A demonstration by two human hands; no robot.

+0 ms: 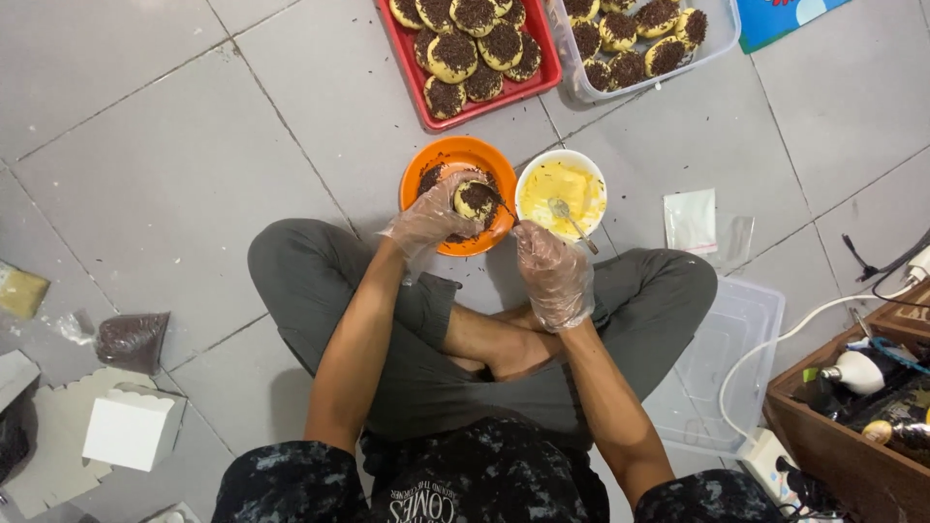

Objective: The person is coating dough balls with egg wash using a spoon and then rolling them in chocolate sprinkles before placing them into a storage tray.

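I sit cross-legged on a grey tiled floor. My left hand (431,218), in a clear plastic glove, holds a round pastry (476,199) topped with chocolate sprinkles over an orange bowl (455,157) of sprinkles. My right hand (552,271), also gloved, holds a thin utensil whose tip reaches the pastry. Beside the orange bowl stands a white bowl (562,165) of yellow cream with a metal spoon (572,221) in it.
A red tray (484,108) and a clear tub (722,34) at the top hold several sprinkled pastries. A clear lid (731,349) lies on the right, by a wooden box (852,455) of items and white cables. A white carton (131,426) and a sprinkle bag (131,339) lie left.
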